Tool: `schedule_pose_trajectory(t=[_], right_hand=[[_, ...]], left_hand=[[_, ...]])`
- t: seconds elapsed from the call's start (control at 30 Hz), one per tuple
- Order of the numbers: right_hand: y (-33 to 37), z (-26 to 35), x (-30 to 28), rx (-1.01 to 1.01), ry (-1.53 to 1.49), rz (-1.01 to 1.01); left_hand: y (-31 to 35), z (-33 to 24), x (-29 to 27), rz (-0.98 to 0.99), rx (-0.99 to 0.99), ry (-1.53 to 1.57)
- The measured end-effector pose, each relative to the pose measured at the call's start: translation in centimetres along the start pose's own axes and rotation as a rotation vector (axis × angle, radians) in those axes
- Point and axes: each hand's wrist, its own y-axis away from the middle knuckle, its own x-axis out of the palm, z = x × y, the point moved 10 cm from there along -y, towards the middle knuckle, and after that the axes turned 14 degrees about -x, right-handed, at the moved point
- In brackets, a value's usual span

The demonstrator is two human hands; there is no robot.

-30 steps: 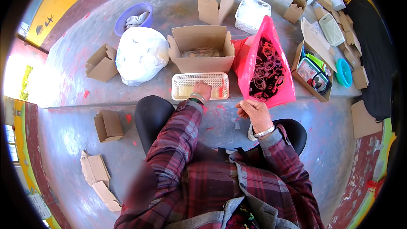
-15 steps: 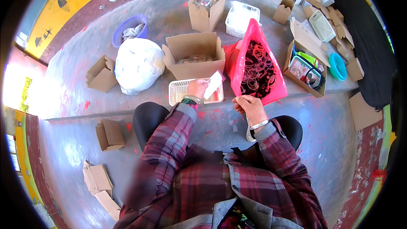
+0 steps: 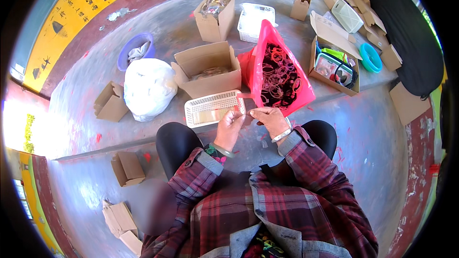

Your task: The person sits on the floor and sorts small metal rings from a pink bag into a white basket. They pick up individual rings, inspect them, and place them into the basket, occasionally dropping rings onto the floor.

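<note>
Head view: concrete floor [image 3: 119,33] with a step. On it, the white sack [image 3: 148,87], the open carton [image 3: 206,69] and the pink bag [image 3: 279,69] full of dark hair ties. White basket [image 3: 213,109] in front holds what looks like one flat clear packet; judged early, most stock still unpacked. Left hand [image 3: 229,126] and right hand [image 3: 268,118] pinch a small clear sleeve [image 3: 244,110] between them, above the basket's right end.
</note>
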Motion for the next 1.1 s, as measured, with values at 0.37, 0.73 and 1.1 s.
schedule_pose_trajectory(t=[0.37, 0.73, 1.1], right_hand=[[0.4, -1.0, 1.1, 0.023, 0.04, 0.144], [0.7, 0.5, 0.9, -0.021, 0.049, 0.094], [0.7, 1.2, 0.8, -0.037, 0.15, 0.105]], left_hand=[[-0.2, -0.9, -0.5, -0.02, -0.034, -0.052], [-0.3, 0.5, 0.4, 0.072, -0.176, 0.183], [-0.7, 1.3, 0.3, 0.105, -0.177, 0.22]])
